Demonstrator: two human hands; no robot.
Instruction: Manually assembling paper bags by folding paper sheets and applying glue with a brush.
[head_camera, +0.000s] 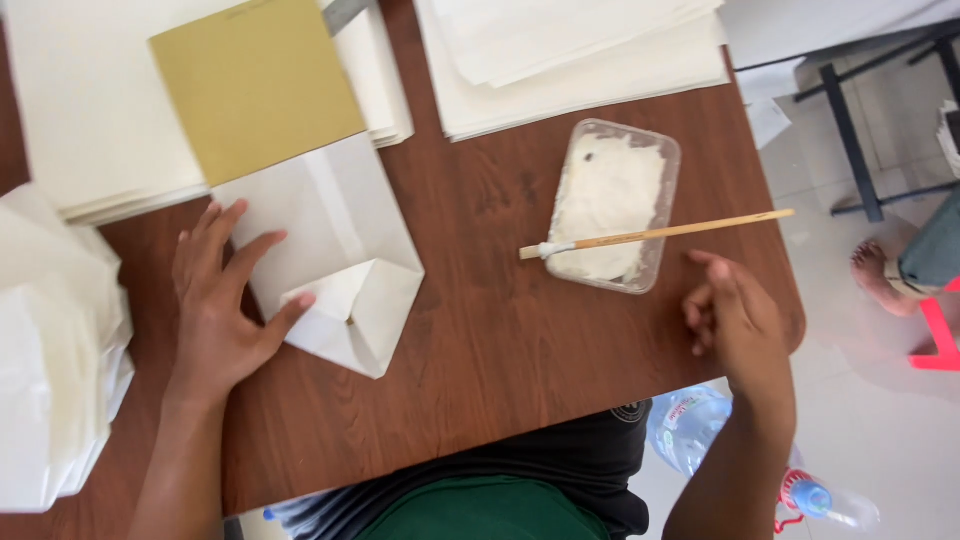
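Left hand (215, 310) grip open, flat, pinning folded white paper bag (335, 265) to counter (480, 340); right hand (735, 320) loose, empty, near glue brush (655, 235).

Brown wood-grain desk (480, 330). White paper stacks at top left (90, 110) and top centre (580, 60), finished white bags (55, 340) piled at left edge. Plastic water bottle (690, 425) on floor below desk, another person's bare foot (880, 275) at right.
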